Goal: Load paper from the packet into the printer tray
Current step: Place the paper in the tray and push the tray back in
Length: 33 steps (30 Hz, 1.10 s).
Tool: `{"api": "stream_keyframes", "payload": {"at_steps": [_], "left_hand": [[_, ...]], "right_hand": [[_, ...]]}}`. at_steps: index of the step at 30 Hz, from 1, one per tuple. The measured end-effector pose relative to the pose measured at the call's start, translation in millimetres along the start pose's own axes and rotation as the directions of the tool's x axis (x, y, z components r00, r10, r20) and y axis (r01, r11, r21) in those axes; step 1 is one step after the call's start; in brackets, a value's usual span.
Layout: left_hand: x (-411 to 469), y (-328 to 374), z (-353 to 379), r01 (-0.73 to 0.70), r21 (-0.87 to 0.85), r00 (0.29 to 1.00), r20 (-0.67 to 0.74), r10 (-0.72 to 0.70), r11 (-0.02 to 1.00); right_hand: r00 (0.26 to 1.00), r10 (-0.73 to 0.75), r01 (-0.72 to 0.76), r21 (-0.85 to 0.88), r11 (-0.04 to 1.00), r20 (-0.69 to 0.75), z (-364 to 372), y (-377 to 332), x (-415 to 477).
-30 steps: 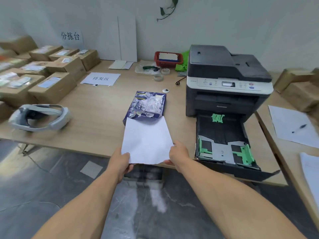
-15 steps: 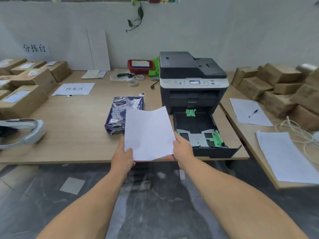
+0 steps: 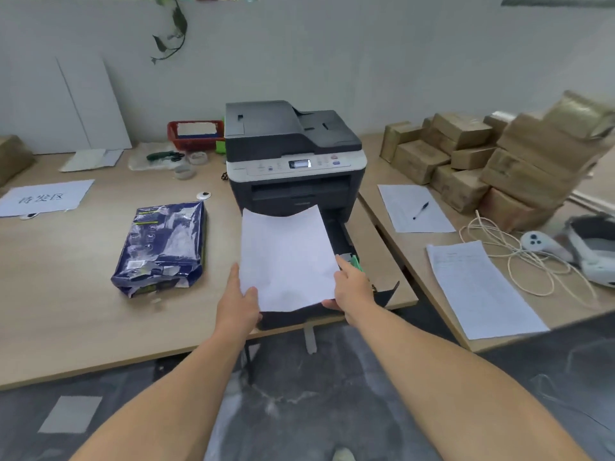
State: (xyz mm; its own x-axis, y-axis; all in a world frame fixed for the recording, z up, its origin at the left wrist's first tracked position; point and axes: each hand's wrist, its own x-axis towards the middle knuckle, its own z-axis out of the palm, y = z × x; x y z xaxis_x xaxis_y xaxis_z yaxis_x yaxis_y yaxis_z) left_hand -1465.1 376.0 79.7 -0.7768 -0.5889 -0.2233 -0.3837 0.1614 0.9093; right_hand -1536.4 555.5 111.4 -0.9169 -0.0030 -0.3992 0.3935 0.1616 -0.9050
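Note:
I hold a stack of white paper (image 3: 286, 257) over the pulled-out black printer tray (image 3: 342, 237). My left hand (image 3: 238, 304) grips its near left corner and my right hand (image 3: 352, 287) grips its near right edge. The paper hides most of the tray; only the tray's right wall, a green guide (image 3: 355, 262) and the front lip show. The dark grey printer (image 3: 293, 158) stands just behind. The torn dark blue paper packet (image 3: 163, 247) lies on the table to the left.
Brown parcels (image 3: 499, 161) are piled at the right, beside loose sheets with a pen (image 3: 421, 210), a white cable (image 3: 519, 257) and a headset with controller (image 3: 592, 254). A red basket (image 3: 194, 134), tape rolls and a labelled sheet (image 3: 43, 197) lie at the back left.
The paper has moved right from beside the packet to above the open tray, both hands still holding it. My view turned right, bringing the right table into sight.

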Motion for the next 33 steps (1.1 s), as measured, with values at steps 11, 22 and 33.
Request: {"api": "stream_keyframes", "payload": {"at_steps": [11,22,33], "left_hand": [[54.6,19.7,102.4,0.047,0.189,0.999,0.01,-0.05,0.981],[98.5,12.0,123.6,0.113,0.236,0.992,0.023,-0.122,0.965],[123.8,-10.0,130.3,0.18,0.58,0.957,0.084,-0.278,0.795]], "right_hand": [[0.992,0.105,-0.099,-0.093,0.991,0.068,-50.9,-3.9,107.8],[0.992,0.106,-0.091,-0.185,0.979,0.075,-31.3,12.4,172.8],[0.997,-0.027,0.075,-0.769,0.635,0.075,-13.7,44.4,200.8]]}}
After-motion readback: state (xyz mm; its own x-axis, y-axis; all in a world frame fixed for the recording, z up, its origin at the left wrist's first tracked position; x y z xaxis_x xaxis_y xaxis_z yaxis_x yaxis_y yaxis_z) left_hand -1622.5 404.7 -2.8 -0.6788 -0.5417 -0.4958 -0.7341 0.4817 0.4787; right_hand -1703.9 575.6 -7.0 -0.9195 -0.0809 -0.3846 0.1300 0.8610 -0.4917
